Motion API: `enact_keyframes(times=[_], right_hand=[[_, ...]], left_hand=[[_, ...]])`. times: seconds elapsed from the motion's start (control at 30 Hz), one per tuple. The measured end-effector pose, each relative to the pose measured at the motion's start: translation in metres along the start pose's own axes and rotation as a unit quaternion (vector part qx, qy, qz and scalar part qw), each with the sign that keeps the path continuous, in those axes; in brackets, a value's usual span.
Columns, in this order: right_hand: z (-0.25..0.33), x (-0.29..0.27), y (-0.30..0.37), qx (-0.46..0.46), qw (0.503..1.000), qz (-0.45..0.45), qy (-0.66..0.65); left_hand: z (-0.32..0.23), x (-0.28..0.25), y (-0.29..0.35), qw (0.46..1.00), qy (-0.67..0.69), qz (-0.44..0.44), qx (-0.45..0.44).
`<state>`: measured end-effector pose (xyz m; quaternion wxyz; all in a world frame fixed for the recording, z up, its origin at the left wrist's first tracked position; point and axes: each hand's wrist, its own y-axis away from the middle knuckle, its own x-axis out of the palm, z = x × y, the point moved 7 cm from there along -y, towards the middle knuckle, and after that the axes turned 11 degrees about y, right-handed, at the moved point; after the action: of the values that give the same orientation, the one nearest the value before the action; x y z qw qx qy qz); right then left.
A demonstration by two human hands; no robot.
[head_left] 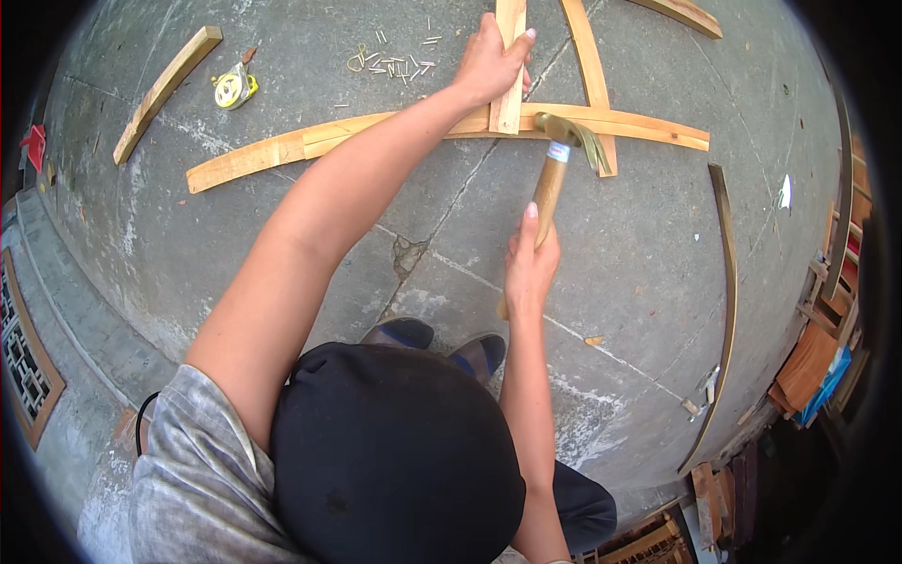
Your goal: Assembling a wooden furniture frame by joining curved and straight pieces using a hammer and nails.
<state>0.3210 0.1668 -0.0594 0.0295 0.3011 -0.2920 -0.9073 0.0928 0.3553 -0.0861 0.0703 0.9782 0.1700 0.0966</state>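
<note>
My left hand [492,62] is wrapped round a short upright-running wooden slat [505,113], whose near end lies across a long wooden strip [376,125]. In my right hand [532,263] is a claw hammer [554,174], gripped by its wooden handle. The hammer's metal head is over the long strip, just right of the slat's end; I cannot tell whether it touches the wood. A second crosspiece [589,56] crosses the strip further right. Beyond the strip, to the left of my left hand, several loose nails [399,68] lie scattered on the concrete.
A yellow tape measure [231,89] and a wooden piece [169,92] lie at the far left. Another wooden piece [678,13] lies at the far right. A thin dark strip [726,282] runs along the right side. Stacked wood [806,367] stands at the right edge.
</note>
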Motion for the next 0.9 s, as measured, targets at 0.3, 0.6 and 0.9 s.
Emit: enact_keyframes(times=[0.3, 0.6, 0.9], right_hand=[[0.000, 0.028, 0.031, -0.065, 0.996, -0.024, 0.052], [0.022, 0.045, 0.043, -0.199, 0.958, -0.114, -0.174], [0.028, 0.055, 0.054, -0.090, 0.958, -0.100, -0.253]], left_hand=[[-0.002, -0.003, -0.001, 1.000, -0.015, -0.025, -0.005], [-0.003, -0.004, -0.005, 0.996, -0.075, -0.046, 0.011], [-0.003, -0.007, -0.005, 0.994, -0.093, -0.059, -0.011]])
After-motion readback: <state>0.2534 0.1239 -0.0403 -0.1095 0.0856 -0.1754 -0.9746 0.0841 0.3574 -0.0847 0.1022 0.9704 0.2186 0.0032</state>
